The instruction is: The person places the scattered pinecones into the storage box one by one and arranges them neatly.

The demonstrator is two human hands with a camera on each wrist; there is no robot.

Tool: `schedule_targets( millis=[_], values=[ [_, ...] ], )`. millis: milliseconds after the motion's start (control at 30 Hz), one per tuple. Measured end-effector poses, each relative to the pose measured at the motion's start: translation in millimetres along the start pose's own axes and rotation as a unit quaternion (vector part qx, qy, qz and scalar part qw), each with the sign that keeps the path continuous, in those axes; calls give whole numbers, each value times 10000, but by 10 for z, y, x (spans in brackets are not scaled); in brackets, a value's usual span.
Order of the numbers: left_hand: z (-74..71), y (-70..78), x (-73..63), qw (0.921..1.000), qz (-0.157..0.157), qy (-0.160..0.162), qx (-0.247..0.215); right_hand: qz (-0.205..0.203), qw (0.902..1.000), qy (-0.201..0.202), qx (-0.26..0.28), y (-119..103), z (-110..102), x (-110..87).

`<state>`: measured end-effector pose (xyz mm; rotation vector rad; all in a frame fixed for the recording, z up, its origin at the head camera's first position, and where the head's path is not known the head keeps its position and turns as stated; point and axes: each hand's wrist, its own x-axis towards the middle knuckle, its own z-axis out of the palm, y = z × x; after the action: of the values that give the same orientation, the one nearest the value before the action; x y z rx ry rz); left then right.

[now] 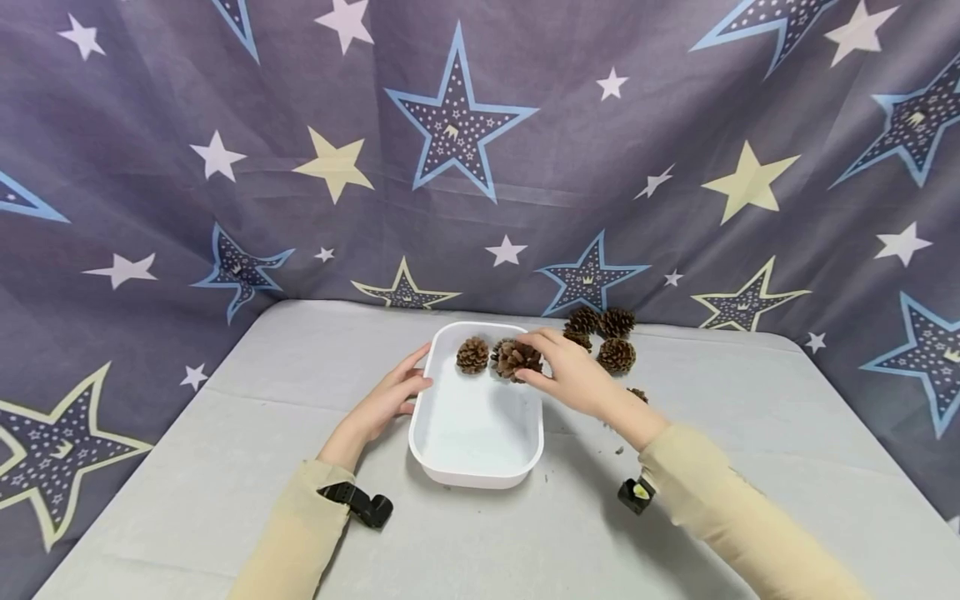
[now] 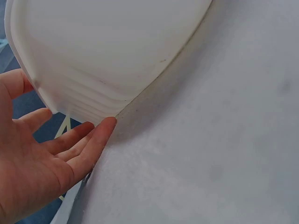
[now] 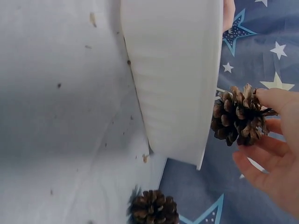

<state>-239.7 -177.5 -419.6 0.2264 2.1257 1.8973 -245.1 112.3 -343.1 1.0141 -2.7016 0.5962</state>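
Note:
A white rectangular plastic tub (image 1: 480, 481) with rounded corners stands on the grey-covered table. My left hand (image 1: 386, 402) rests against its left side, fingers nearly straight on the outer wall; in the left wrist view, fingertips (image 2: 110, 122) touch low on the wall. Above the tub's far right corner, my right hand (image 1: 573, 372) pinches a brown pine cone (image 1: 517, 360) between thumb and fingers. The right wrist view shows that pine cone (image 3: 239, 116) above the rim level. Inside the tub, a pine cone (image 1: 472, 355) lies near the far end. The held one may partly hide another behind it.
Several pine cones (image 1: 617, 356) sit in a group at the back right of the table. One more (image 1: 638, 394) is partly hidden behind the right wrist. Small brown crumbs (image 1: 619, 451) lie right of the tub. A star-patterned curtain (image 1: 450, 233) hangs behind the table.

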Motion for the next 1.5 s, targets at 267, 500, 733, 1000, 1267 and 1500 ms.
schedule_targets(
  millis=[267, 500, 733, 1000, 1267, 1500],
  values=[
    [-4, -4, -3, 10000, -3, 41, 8, -84, 9996, -267, -12, -92, 148, 151],
    [-3, -8, 10, 10000, 6, -14, -66, -129, 9981, -590, -116, -161, 297, 251],
    [-14, -18, 10, 10000, 28, -23, -55, -169, 9960, -832, -290, -242, 422, 309],
    [-1, 1, 1, 10000, 30, -23, -67, -285, 9935, -1013, -424, -263, 517, 362],
    [3, 15, 6, 10000, 41, -39, -53, -430, 9927, -971, -577, -288, 594, 390],
    [3, 14, 0, 9999, 28, -44, -92, -600, 9918, -804, -795, -295, 628, 412]
  ],
)
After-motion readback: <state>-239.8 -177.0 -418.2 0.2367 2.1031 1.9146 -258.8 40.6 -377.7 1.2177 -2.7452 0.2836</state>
